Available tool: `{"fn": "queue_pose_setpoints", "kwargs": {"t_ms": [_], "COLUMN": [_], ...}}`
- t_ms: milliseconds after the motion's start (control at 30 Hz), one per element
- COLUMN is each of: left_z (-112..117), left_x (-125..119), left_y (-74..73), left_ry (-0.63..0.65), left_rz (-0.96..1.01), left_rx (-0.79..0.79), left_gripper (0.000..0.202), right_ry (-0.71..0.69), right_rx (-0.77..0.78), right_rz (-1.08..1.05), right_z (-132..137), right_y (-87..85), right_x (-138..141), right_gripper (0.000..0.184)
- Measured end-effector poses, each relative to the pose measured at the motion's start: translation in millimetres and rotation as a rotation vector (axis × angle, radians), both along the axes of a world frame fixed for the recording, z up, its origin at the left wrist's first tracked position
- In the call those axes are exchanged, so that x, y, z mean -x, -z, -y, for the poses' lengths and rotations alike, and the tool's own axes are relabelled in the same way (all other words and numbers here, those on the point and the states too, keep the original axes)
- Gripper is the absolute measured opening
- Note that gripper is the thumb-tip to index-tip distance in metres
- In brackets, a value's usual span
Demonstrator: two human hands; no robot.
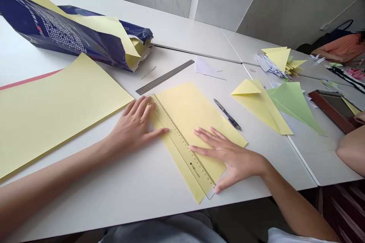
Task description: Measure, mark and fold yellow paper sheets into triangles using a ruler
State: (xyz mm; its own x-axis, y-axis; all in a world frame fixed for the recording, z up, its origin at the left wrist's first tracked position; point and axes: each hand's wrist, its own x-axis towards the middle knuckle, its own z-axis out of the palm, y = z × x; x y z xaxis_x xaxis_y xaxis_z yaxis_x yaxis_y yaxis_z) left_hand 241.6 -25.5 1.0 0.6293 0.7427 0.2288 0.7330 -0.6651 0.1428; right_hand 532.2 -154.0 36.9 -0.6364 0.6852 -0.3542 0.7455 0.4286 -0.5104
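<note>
a yellow sheet (188, 112) lies at lower centre, its long axis running upper left to lower right, a ruler (182, 140) along it. the left hand (134, 125) and right hand (225, 157) press open and flat, gripping nothing. the sheet under the ruler is hidden

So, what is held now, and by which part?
Nothing is gripped: the left hand and right hand press the ruler flat onto yellow paper.

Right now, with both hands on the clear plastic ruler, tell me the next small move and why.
Probably fold the narrow strip of pale yellow sheet up against the edge of the clear plastic ruler. The left hand and right hand pin the ruler down, and that strip sticks out beyond it. A folded pale yellow sheet lies nearby.
</note>
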Motion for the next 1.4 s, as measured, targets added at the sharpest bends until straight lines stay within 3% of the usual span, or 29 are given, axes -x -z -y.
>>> {"fn": "queue_pose_setpoints", "kwargs": {"t_ms": [500,800,1033,1400], "left_z": [-1.3,0.4,-0.8,-1.6], "left_x": [1.4,1.9,1.1,2.4], "left_y": [0.7,1.0,1.8,3.5], "left_ry": [-0.012,-0.018,-0.021,0.005], "left_rz": [-0.011,-0.020,-0.028,0.026], "left_rx": [-0.015,-0.013,-0.017,-0.050], "left_gripper": [0.103,0.102,0.104,0.098], "right_ry": [0.028,0.117,0.020,0.042], "right_rx": [0.014,-0.137,-0.124,-0.108], "right_rz": [0.001,-0.044,-0.034,-0.063], "right_z": [0.3,7.5,5.4,2.6], "right_y": [-1.5,-0.5,2.4,-1.1], "right_x": [1.8,4.8,13.2,13.0], "right_gripper": [0.110,0.101,0.097,0.093]}}
